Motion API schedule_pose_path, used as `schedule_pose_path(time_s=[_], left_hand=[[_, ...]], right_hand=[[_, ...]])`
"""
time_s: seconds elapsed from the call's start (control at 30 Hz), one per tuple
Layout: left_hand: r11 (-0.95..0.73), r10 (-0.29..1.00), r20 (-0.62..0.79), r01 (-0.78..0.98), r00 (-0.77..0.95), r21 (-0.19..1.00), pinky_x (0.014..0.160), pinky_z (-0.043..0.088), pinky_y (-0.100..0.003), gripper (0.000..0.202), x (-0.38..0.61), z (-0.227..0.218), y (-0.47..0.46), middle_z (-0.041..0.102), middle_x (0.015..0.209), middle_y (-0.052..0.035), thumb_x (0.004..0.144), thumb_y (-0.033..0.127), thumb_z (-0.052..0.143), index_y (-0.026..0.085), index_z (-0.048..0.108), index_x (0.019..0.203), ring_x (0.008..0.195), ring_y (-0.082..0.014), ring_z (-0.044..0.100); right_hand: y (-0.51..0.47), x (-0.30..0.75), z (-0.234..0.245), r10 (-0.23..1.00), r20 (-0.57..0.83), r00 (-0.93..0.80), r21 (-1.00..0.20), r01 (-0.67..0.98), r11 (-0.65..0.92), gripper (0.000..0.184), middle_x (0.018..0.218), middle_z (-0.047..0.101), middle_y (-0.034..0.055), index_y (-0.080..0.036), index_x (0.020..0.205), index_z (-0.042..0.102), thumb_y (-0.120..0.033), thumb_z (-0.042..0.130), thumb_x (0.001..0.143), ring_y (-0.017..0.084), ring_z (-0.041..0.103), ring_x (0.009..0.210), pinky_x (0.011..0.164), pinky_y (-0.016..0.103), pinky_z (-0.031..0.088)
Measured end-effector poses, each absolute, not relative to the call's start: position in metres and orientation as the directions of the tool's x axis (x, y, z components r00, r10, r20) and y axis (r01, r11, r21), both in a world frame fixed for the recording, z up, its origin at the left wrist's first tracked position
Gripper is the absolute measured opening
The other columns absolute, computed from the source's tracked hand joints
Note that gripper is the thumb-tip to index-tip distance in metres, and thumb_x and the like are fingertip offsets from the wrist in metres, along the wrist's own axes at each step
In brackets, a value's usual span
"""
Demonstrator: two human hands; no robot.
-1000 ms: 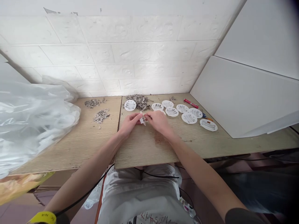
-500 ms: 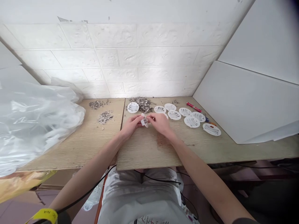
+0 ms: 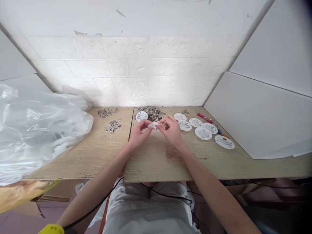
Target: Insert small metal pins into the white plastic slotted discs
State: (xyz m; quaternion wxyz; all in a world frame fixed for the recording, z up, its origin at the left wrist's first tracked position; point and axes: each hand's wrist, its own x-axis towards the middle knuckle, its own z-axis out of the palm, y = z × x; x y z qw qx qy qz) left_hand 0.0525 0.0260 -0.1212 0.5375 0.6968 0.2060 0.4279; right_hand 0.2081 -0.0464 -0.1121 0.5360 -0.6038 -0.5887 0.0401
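My left hand (image 3: 140, 132) pinches the left edge of a white slotted plastic disc (image 3: 153, 125), which is tilted nearly edge-on. My right hand (image 3: 172, 130) grips the same disc from the right, with thumb and fingers closed at its edge. Whether a small metal part is also between the right fingers is too small to tell. Just behind the hands lies a heap of small metal pieces (image 3: 151, 113), partly covered by the right hand. Another slotted disc (image 3: 141, 116) rests flat beside that heap, behind my left hand.
Several slotted discs (image 3: 203, 133) lie spread on the right of the wooden table (image 3: 151, 162). A red tube-like object (image 3: 205, 118) and an orange-and-blue tool (image 3: 223, 134) are near the right panel. Metal clips (image 3: 113, 126) form piles at left, beside a large clear plastic bag (image 3: 44, 130).
The held disc has turned from facing sideways to lying nearly edge-on, and my right hand has shifted its fingers on it. The whole view has tilted slightly upward.
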Motion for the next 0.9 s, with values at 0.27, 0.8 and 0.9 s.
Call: schedule_pose_path(time_s=[0.27, 0.8, 0.9], left_hand=[[-0.705, 0.644, 0.632, 0.014, 0.432, 0.709, 0.083, 0.050, -0.031, 0.011, 0.050, -0.124, 0.027, 0.061, 0.089, -0.0043, 0.083, 0.028, 0.061, 0.020, 0.055, 0.085, 0.087, -0.0153, 0.058], [-0.792, 0.602, 0.582, 0.315, 0.548, 0.523, 0.066, 0.041, -0.025, 0.013, 0.048, -0.132, 0.031, 0.057, 0.082, -0.0041, 0.083, 0.020, 0.050, 0.017, 0.063, 0.084, 0.069, -0.0135, 0.050], [-0.733, 0.661, 0.436, 0.400, 0.611, 0.550, 0.064, 0.039, -0.027, 0.010, 0.047, -0.121, 0.035, 0.058, 0.078, -0.0040, 0.077, 0.021, 0.055, 0.017, 0.064, 0.075, 0.068, -0.0149, 0.049]], right_hand=[[-0.047, 0.206, -0.118, 0.704, 0.705, 0.086, -0.477, 0.792, 0.381, 0.027, 0.088, 0.058, 0.0064, -0.020, 0.082, 0.064, -0.043, 0.055, 0.092, 0.013, 0.051, 0.067, 0.061, 0.026, 0.042], [-0.050, 0.202, -0.112, 0.767, 0.632, 0.113, -0.573, 0.735, 0.364, 0.026, 0.079, 0.060, 0.0034, -0.019, 0.083, 0.066, -0.040, 0.055, 0.092, 0.012, 0.048, 0.063, 0.060, 0.026, 0.039], [-0.051, 0.208, -0.105, 0.752, 0.612, 0.246, -0.642, 0.710, 0.290, 0.027, 0.076, 0.059, 0.0031, -0.018, 0.079, 0.063, -0.040, 0.053, 0.092, 0.013, 0.048, 0.063, 0.060, 0.027, 0.039]])
